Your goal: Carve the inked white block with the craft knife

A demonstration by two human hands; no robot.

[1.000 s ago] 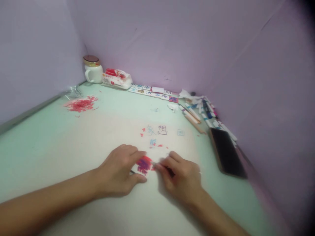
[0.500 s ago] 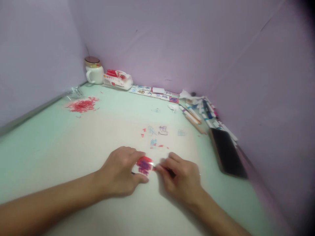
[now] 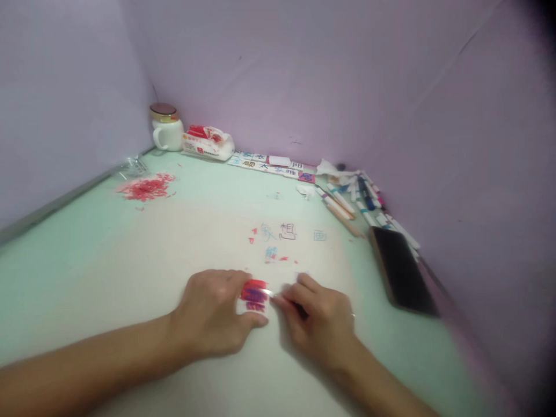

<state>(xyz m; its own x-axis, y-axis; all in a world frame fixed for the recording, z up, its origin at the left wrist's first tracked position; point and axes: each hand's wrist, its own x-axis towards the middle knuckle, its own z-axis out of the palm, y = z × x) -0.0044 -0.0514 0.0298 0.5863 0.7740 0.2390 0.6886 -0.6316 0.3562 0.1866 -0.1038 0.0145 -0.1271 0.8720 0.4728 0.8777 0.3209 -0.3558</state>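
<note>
Between the thumb and fingers of my left hand is a small white tile with red colouring and a purple drawn character on its face. My right hand is closed in a pinch on a small blade, whose shiny tip reaches over the tile's right side. The blade's handle is hidden in the fingers. Just beyond the hands, characters in blue and purple are marked on the pale tabletop, with a few red shavings beside them.
A heap of red shavings lies at left, near a lidded white mug and a wipes pack. Tiles with characters line the back wall. Markers and a dark phone are at right.
My left hand has shifted slightly down and left, and the tile has turned a little, its face showing more squarely. My right hand has barely moved; the blade tip stays at the tile.
</note>
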